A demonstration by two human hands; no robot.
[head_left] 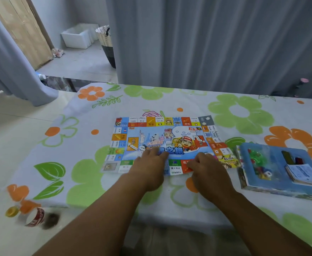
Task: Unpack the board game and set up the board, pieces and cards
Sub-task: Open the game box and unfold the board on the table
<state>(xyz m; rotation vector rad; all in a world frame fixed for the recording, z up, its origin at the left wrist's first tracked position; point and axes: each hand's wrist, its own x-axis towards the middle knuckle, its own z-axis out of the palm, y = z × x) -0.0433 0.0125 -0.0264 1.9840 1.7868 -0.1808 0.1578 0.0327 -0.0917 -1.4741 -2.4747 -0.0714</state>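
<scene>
The colourful paper game board lies unfolded and flat on the flowered tablecloth in the middle of the table. My left hand presses flat on the board's near middle, fingers straight. My right hand rests on the board's near edge with its fingers curled down onto the paper. To the right sits the open blue game box; its tray holds a bag of small coloured pieces, a stack of cards and a few dark pieces.
A plastic bottle with a red label and yellow cap lies on the floor at lower left. Grey curtains hang right behind the table. A white box and a woven basket stand beyond.
</scene>
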